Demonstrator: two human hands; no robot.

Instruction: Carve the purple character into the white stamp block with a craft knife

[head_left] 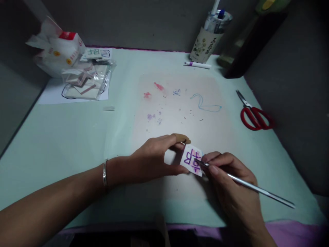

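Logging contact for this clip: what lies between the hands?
Head view: a white block with purple marks, held by the left hand; the metal tool in the right hand points at it.

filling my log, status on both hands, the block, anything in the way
Left hand grips small white block, purple marks showing. Right hand holds slim metal tool, tip at marked face. Red-handled scissors off right, apart from hands.

In the right fingers point(218, 172), the tool point(257, 189) has a smooth, glossy metal shaft; the block point(191, 159) in the left fingers point(176, 169) looks matt-faced. Left of these, a bracelet point(105, 174) shines like polished metal. Right of both, scissors point(256, 118) pair metal blades with smooth plastic handles.
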